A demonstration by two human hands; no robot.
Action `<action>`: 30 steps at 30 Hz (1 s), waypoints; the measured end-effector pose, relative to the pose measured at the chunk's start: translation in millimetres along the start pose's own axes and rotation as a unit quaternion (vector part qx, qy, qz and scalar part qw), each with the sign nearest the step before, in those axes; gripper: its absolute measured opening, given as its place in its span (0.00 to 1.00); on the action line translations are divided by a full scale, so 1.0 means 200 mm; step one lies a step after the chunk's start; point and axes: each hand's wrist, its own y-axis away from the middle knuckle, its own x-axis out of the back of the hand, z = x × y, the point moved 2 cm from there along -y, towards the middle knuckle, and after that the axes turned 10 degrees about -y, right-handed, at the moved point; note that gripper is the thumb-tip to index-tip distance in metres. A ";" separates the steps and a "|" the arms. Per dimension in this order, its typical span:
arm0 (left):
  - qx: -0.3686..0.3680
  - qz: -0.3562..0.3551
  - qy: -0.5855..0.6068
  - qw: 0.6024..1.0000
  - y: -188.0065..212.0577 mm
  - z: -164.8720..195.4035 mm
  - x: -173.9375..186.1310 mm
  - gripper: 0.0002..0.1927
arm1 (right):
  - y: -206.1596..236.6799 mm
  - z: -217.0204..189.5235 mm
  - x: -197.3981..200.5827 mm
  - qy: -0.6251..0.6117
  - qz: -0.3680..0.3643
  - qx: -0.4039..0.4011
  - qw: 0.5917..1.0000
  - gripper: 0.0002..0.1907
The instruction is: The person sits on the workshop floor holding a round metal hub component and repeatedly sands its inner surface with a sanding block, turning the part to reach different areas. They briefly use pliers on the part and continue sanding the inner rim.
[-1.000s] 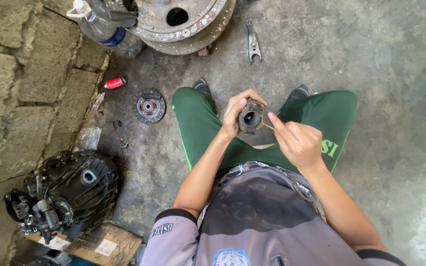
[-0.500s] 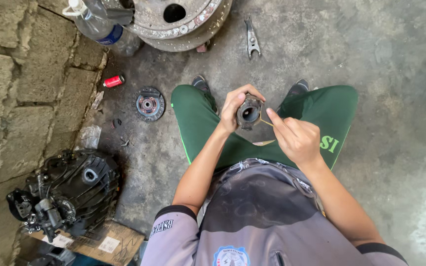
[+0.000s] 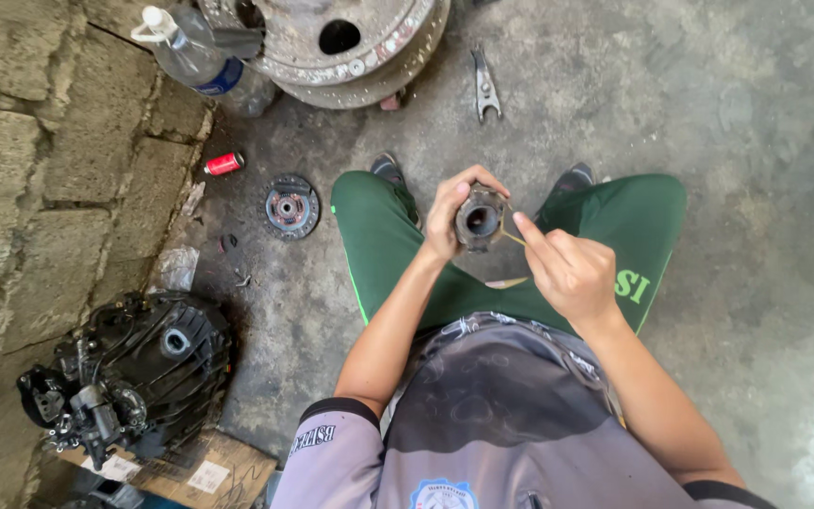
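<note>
Since the earlier frame both hands have stayed raised between the knees; the view has only drifted slightly, and the part has not left the grip.

Surface: stained grey concrete floor (image 3: 737, 104), with a rough block wall (image 3: 40, 170) well to the left of the hands. Person squats, green trousers, two dark shoes just beyond the hands.

Left hand (image 3: 449, 212) is clenched around a dark round metal sleeve with an open bore (image 3: 480, 220), bore facing the camera. Right hand (image 3: 567, 273) touches the sleeve's right edge and pinches a thin tan strip (image 3: 512, 238); fingers closed on it.

Count: one small rusty clutch disc (image 3: 291, 207) on the floor left of the left hand; one red cylinder, small (image 3: 224, 164), further left; one clear plastic bottle with white cap (image 3: 190, 57) far up-left; two stacked large rusty metal discs (image 3: 350, 47) beyond the hands; one grey forked metal lever (image 3: 485, 87) beyond the hands; one black gearbox housing (image 3: 134, 368) on flattened cardboard (image 3: 190, 471), well below-left.

Nothing lies between the hands and the camera.
</note>
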 end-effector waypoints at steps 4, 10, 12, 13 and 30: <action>0.026 -0.037 0.018 0.999 0.00 0.00 0.00 0.33 | 0.00 -0.02 0.04 -0.027 -0.015 -0.050 0.998 0.20; 0.039 -0.067 0.209 0.975 0.01 0.01 -0.03 0.30 | 0.14 -0.01 0.20 -0.234 0.081 -0.285 0.926 0.08; 0.044 -0.081 0.241 0.966 0.02 0.02 -0.05 0.31 | 0.20 0.01 0.16 -0.379 0.100 -0.401 0.828 0.10; 0.040 -0.084 0.242 0.966 0.02 0.02 -0.05 0.31 | 0.22 0.02 0.14 -0.410 0.101 -0.427 0.799 0.11; 0.042 -0.105 0.306 0.945 0.07 0.00 -0.12 0.32 | 0.25 0.06 -0.05 -0.555 0.085 -0.418 0.714 0.15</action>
